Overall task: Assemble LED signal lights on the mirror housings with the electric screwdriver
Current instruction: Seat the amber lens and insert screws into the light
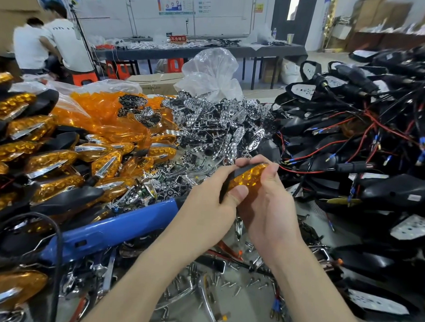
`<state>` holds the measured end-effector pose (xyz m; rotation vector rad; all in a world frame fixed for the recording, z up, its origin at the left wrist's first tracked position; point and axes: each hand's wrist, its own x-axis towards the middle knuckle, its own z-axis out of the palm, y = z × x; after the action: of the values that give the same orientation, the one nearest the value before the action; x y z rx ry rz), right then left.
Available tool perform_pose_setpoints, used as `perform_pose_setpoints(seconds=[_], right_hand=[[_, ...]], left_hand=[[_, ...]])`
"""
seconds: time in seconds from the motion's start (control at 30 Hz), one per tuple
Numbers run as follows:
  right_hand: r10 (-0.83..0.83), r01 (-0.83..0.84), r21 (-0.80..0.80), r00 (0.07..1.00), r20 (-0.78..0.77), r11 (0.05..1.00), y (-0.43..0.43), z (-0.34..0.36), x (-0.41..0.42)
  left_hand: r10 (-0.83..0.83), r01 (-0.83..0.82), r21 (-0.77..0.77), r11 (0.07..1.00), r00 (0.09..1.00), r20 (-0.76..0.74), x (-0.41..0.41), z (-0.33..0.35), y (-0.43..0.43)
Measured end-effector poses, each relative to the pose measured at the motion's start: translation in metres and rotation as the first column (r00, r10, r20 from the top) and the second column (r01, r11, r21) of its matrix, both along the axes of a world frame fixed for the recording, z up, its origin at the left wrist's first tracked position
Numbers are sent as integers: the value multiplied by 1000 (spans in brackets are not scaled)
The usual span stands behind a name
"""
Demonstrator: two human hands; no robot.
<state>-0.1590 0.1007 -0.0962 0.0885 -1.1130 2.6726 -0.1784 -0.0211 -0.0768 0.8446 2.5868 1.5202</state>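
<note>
A big heap of black mirror housings (368, 148) with red and black wires fills the right side of the table. On the left is a pile of finished lights (48, 158), orange with shiny silver strips. A heap of shiny silver parts (220, 127) sits in the middle. A blue screwdriver (111, 232) lies just left of the arms. Its tip is hidden behind the left hand (204, 209). Little screws (237, 283) lie near the front. One small orange light (248, 178) in a black shell is held up over the middle of the table. Fingers hide much of it. The left hand pinches its lower end, thumb on the orange face. The right hand (268, 204) curls around its top end.
</note>
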Motion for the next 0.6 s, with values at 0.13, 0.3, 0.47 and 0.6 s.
perform_pose_setpoints(seconds=[0.13, 0.3, 0.47, 0.6], right_hand=[[-43, 39, 86, 998, 47, 996, -3, -1, -3], [-84, 76, 265, 996, 21, 961, -3, -3, -4], [-263, 235, 453, 965, -1, 860, -10, -8, -4], [-334, 304, 469, 942, -19, 829, -10, -12, -6]], left_hand=[[-88, 69, 99, 993, 977, 195, -3, 1, -2], [-165, 128, 146, 981, 944, 286, -3, 1, -4], [-183, 115, 199, 973, 911, 370, -2, 3, -5], [-204, 128, 219, 967, 906, 372, -4, 4, -4]])
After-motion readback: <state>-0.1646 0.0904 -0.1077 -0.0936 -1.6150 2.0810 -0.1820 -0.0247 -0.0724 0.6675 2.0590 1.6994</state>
